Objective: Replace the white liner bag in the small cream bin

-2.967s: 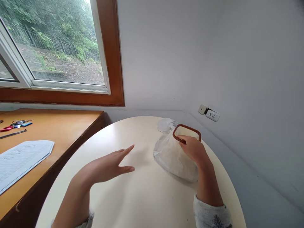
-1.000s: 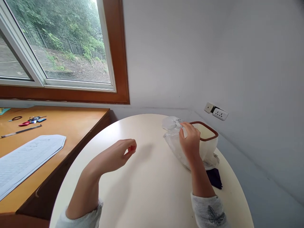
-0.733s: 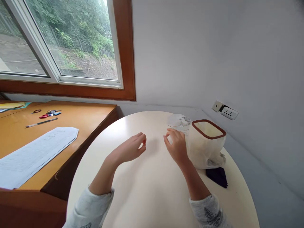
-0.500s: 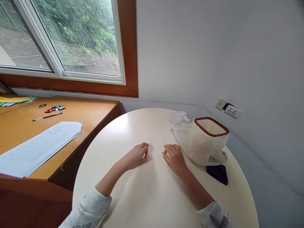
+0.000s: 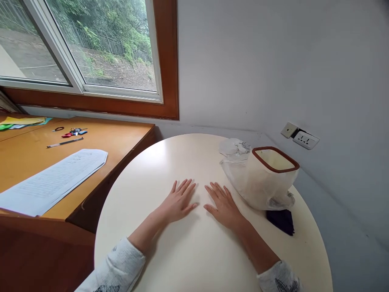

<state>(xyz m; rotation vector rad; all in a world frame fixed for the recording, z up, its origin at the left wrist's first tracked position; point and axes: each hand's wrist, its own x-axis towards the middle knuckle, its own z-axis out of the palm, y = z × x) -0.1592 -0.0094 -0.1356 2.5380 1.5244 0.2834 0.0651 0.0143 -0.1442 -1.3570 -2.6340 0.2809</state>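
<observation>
My left hand [image 5: 179,202] lies palm down on the round cream table [image 5: 182,259], its fingers spread and holding nothing. Across a small gap, my right hand [image 5: 223,206] rests the same way, flat and open. Nearest to the right hand is a whitish, see-through plastic bag [image 5: 237,172], which spreads around a pale bin [image 5: 273,160] with a brown, squarish rim. From under the bag's front right side a folded dark cloth [image 5: 281,222] sticks out. What the bag holds around the bin is too cloudy to make out.
A wooden desk [image 5: 121,138] stands at the left with paper sheets [image 5: 57,180], a pen [image 5: 65,142], keys [image 5: 75,132], a black ring [image 5: 58,129] and coloured folders [image 5: 24,121]. Behind are a window [image 5: 106,44] and a wall with a socket [image 5: 306,139].
Both hands have gone from curled fingers, held just over the table, to flat and spread on it. The view has shifted slightly; the bag, bin and cloth stay in place.
</observation>
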